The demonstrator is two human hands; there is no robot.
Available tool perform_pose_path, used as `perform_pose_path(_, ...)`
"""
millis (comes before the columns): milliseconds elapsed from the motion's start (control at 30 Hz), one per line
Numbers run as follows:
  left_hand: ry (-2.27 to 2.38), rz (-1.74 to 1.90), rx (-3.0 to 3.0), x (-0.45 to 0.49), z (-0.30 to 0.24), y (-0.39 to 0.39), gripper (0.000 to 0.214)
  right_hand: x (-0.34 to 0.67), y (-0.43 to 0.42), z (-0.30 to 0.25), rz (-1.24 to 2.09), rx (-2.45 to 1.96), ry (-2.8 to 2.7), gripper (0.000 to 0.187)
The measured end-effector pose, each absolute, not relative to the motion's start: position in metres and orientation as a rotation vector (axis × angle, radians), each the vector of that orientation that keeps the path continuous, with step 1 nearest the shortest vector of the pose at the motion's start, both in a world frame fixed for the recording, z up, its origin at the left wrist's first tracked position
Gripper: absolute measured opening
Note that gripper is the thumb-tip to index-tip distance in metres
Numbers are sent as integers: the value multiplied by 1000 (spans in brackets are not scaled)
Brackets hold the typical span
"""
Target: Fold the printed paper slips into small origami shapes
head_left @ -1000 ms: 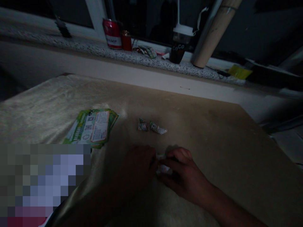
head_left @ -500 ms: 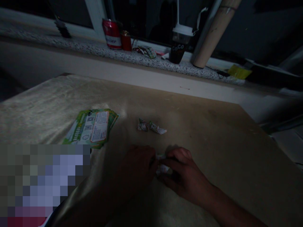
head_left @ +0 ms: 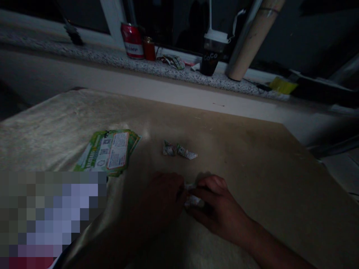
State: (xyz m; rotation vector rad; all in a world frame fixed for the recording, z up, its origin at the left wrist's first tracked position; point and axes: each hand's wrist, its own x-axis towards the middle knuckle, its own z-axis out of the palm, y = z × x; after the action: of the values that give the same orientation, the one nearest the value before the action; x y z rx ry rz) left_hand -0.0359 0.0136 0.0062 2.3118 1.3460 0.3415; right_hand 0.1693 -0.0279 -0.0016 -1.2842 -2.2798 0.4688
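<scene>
Low over the table, my left hand (head_left: 168,194) and my right hand (head_left: 214,201) meet at a small printed paper piece (head_left: 193,201), pale with coloured marks. Both hands are closed on it, the right thumb and fingers pinching its right side. Deep shadow covers the left hand, and its fingertips are partly hidden. Just beyond the hands lie two folded paper pieces, a left one (head_left: 169,148) and a right one (head_left: 186,152), green and white with print. To their left rests a fanned stack of green flyers (head_left: 112,151).
The table (head_left: 252,179) runs up to a white wall. On the speckled window sill (head_left: 103,59) stand a red can (head_left: 132,42), an orange lighter (head_left: 149,49), a dark CoCo cup (head_left: 209,58) and a leaning cardboard tube (head_left: 254,41). A blurred patch covers the lower left.
Both hands stay in nearly the same place around the paper piece, with only a slight shift of the fingers. Everything else lies as before.
</scene>
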Motion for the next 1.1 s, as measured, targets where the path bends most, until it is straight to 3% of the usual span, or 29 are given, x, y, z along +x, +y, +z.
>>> perform_pose_path(1100, 1349, 246, 2313, -36, 11, 14, 20, 168, -28, 2, 519, -1318, -2252, 34)
